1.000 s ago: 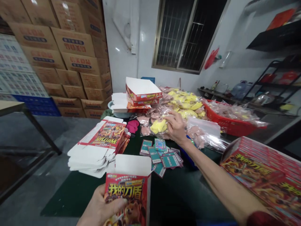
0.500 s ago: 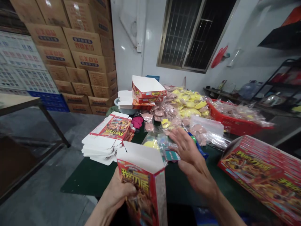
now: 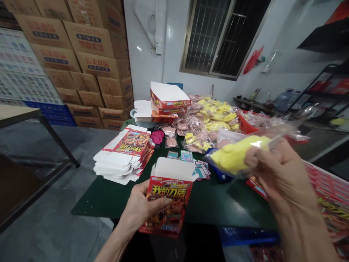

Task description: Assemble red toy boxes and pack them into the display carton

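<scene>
Left hand (image 3: 141, 209) grips box (image 3: 167, 202); right hand (image 3: 283, 174) pinches bag (image 3: 237, 156).

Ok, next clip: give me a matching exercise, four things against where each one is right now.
Things:
1. open red box
2. yellow toy in a clear bag
3. stack of flat boxes
4. small cards

Places:
A. lying on the green table, behind the open box
B. held in the right hand
C. at the table's left edge
D. held in the left hand

Pairs: 1-D, 2-B, 3-C, 4-A
</scene>
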### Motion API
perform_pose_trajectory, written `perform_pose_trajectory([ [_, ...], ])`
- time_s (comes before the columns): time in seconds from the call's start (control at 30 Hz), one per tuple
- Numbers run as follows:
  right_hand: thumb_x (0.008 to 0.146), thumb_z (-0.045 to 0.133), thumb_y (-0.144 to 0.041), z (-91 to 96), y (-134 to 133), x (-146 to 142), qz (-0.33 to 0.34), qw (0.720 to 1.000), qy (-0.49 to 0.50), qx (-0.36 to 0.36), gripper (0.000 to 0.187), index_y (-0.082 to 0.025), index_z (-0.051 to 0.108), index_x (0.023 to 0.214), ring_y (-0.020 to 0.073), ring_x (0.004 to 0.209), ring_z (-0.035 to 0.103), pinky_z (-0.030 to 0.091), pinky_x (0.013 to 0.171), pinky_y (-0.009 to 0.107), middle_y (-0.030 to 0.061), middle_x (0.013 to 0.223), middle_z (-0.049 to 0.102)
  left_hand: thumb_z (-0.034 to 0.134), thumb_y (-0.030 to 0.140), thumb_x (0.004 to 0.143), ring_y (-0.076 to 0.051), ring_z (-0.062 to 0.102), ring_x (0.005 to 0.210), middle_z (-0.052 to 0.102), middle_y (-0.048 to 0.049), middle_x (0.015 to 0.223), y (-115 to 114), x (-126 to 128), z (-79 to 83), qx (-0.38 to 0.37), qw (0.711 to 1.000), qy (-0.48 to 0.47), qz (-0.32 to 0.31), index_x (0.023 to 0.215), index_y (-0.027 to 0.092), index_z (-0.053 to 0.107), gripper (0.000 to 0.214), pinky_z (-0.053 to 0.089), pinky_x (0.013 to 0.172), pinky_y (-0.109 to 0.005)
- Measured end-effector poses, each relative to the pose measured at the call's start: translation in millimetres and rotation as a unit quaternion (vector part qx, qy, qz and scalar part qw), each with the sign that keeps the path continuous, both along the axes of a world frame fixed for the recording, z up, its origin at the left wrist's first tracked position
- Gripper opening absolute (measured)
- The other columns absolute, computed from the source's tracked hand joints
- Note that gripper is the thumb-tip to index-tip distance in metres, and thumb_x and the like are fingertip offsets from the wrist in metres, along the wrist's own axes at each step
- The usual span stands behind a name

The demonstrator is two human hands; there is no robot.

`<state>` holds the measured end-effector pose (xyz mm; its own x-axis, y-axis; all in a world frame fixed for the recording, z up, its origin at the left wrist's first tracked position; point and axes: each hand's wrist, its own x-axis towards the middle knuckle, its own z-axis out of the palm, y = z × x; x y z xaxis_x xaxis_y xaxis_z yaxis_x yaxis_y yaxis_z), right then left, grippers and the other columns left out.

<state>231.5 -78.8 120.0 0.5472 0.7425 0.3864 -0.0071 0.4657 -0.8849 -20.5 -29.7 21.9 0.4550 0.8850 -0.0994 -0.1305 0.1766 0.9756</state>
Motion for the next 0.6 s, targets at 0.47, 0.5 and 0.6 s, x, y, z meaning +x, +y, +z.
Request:
perform_pose_trajectory([
  [0.47, 0.076, 0.067, -0.026, -35.4, 0, -46, 0.070, 0.983, -0.149, -0.076, 0.030, -0.024, 0.044, 0.095, 0.0178, 0.073, 0.069, 0.059, 0.065, 0.031, 0.0019, 0.089, 0.067, 0.082, 0.027, 0.055, -0.021, 0.068, 0.070, 0.074, -0.0071, 0.082, -7, 11, -3.0, 0.046, 0.997, 0.014, -0.057, 0.087, 0.012, 0.067, 0.039, 0.054, 0.064, -0.028],
  [0.5, 0.077, 0.066, -0.026, -35.4, -1, -45, 0.049, 0.975, -0.204, -0.069, 0.025, -0.024, 0.046, 0.093, 0.0179, 0.078, 0.068, 0.058, 0.067, 0.032, 0.0025, 0.091, 0.065, 0.082, 0.029, 0.054, -0.021, 0.068, 0.070, 0.074, -0.0071, 0.081, -6, 11, -3.1, 0.060, 0.996, 0.027, -0.055, 0.086, 0.012, 0.066, 0.039, 0.054, 0.064, -0.028],
  [0.6, 0.077, 0.065, -0.024, -30.9, -5, -42, -0.012, 0.914, -0.404, -0.025, 0.017, -0.023, 0.056, 0.091, 0.0205, 0.094, 0.060, 0.053, 0.079, 0.037, 0.0048, 0.097, 0.059, 0.081, 0.032, 0.056, -0.021, 0.067, 0.071, 0.072, -0.0068, 0.080, -2, 13, -4.3, 0.115, 0.990, 0.073, -0.044, 0.085, 0.012, 0.066, 0.039, 0.054, 0.065, -0.029],
])
